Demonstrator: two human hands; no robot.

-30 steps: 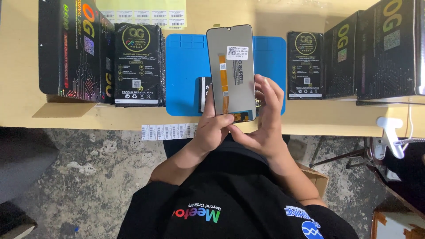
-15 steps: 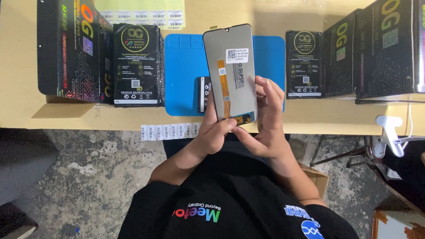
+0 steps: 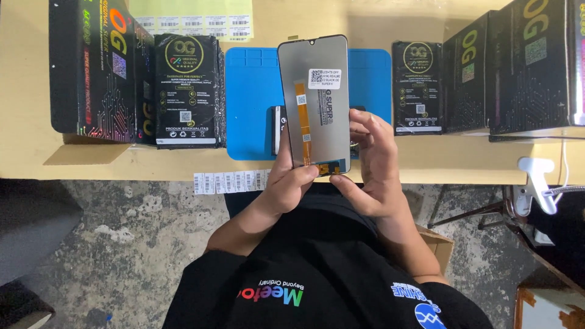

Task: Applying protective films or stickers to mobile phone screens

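Hands meet at the lower end of a flat grey phone display panel with an orange ribbon cable and a white sticker on its back (image 3: 314, 100), which is held upright above the blue rubber work mat (image 3: 250, 103) on the pale wooden table (image 3: 24, 91). The left hand (image 3: 286, 183) is clamped on the panel's lower left edge, thumb pressing near the black connector at the bottom. The right hand (image 3: 375, 164) grips the lower right edge, fingers curled behind.

Handling this well seems to call for pressure on the edges only, keeping fingertips off the orange ribbon, which looks easy to crease, and holding the panel steady over the mat so a slip lands softly.

Several things are hard to read. The glass face is turned away, so its condition cannot be told. A small dark object (image 3: 278, 129) on the mat is mostly hidden behind the panel. Whether the thumbs touch the connector itself is unclear. Black printed cardboard boxes (image 3: 186, 91) flank the mat, those at the right cut off by the frame. A strip of white barcode labels (image 3: 231, 181) hangs at the table edge.
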